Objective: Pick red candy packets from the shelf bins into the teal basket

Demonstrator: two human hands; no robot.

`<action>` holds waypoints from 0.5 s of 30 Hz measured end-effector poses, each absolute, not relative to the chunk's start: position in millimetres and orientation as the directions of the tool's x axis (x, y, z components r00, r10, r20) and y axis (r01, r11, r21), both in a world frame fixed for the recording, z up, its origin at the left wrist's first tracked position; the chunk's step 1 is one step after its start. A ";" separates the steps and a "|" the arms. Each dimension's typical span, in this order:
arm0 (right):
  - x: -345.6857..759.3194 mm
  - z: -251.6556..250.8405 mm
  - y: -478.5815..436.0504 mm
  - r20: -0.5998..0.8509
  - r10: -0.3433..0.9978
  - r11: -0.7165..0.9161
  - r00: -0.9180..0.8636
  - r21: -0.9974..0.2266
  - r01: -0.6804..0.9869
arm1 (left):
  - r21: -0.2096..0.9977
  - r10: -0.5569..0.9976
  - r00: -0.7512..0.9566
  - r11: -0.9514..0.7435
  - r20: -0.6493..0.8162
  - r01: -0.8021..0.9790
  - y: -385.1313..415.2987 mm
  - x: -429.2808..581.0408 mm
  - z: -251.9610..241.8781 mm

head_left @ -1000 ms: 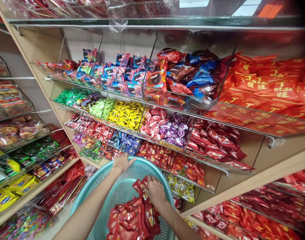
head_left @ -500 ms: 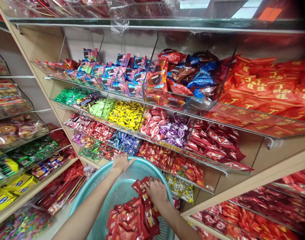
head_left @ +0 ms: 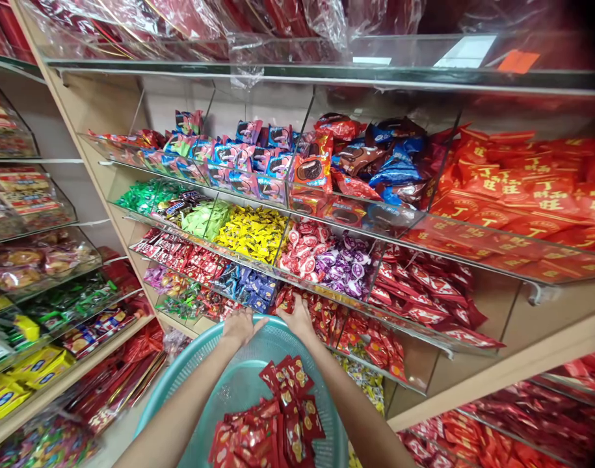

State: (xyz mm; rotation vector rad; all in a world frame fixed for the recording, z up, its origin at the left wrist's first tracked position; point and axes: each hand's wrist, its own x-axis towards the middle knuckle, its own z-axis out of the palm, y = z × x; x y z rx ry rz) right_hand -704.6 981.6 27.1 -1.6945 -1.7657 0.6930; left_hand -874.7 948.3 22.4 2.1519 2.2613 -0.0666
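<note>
A teal plastic basket (head_left: 173,383) stands low in front of me, with a pile of red candy packets (head_left: 258,429) inside. My left hand (head_left: 239,326) grips its far rim, thumb stretched out to the right along the edge. Just to the right, my right hand (head_left: 298,320) extends past the rim to a shelf compartment of similar red packets (head_left: 324,315). Its thumb is apart from the fingers and no packet shows in it; the fingertips lie at the compartment's front, partly hidden.
Tiered shelves with clear dividers hold yellow-wrapped candies (head_left: 253,234), purple-wrapped candies (head_left: 348,263), wrapped cookies (head_left: 311,168) and large red packets (head_left: 516,188). A clear shelf lip (head_left: 336,292) runs just above my right hand. More shelves with yellow packs (head_left: 34,370) stand left.
My right hand has left the packets inside the basket and moved up and away to the shelf compartment. Those packets now lie on the pile. My left hand stays on the rim.
</note>
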 end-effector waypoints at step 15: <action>-722.0 -16.4 1026.6 0.141 0.985 0.110 0.094 -0.953 0.284 | -0.034 0.999 -0.039 0.038 -0.010 0.999 948.4 -875.0 19.6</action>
